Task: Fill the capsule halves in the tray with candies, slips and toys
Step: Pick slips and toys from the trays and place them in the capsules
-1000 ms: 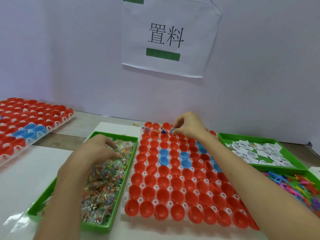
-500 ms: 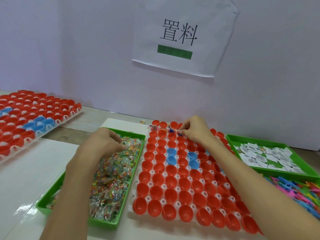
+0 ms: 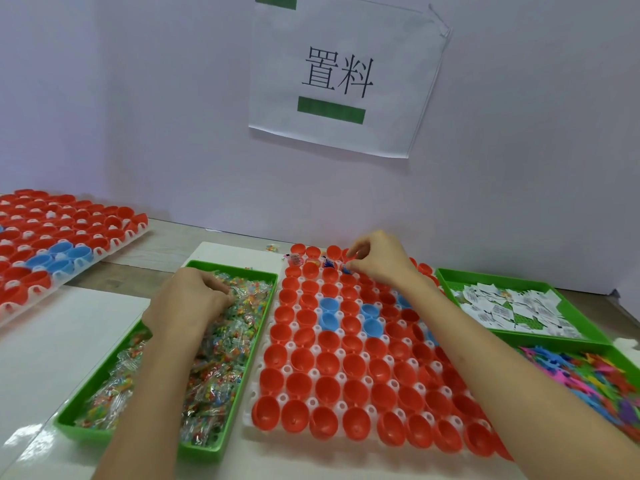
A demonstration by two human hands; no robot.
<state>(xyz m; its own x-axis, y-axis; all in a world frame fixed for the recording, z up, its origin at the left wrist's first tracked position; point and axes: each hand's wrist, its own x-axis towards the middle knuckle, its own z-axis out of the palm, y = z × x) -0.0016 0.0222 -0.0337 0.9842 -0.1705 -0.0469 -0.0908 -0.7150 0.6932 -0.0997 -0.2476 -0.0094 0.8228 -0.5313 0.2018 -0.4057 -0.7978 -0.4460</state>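
Note:
A white tray (image 3: 254,403) of red and a few blue capsule halves (image 3: 329,365) lies in front of me. My right hand (image 3: 379,259) hovers over its far rows, fingers curled and pinching something small that I cannot make out; blue toy bits (image 3: 329,263) sit in halves beside it. My left hand (image 3: 194,299) is down in the green candy tray (image 3: 235,403), fingers curled into the wrapped candies (image 3: 221,362). A green tray of paper slips (image 3: 509,306) and a green tray of coloured plastic toys (image 3: 588,375) lie to the right.
A second white tray of red and blue capsule halves (image 3: 52,244) lies at far left. A white wall with a printed paper sign (image 3: 343,77) stands right behind the trays. A loose candy (image 3: 272,248) lies on the table behind the candy tray.
The view has swung a little to the left. My right hand stays at the tray's far rows, and my left hand keeps digging in the candies.

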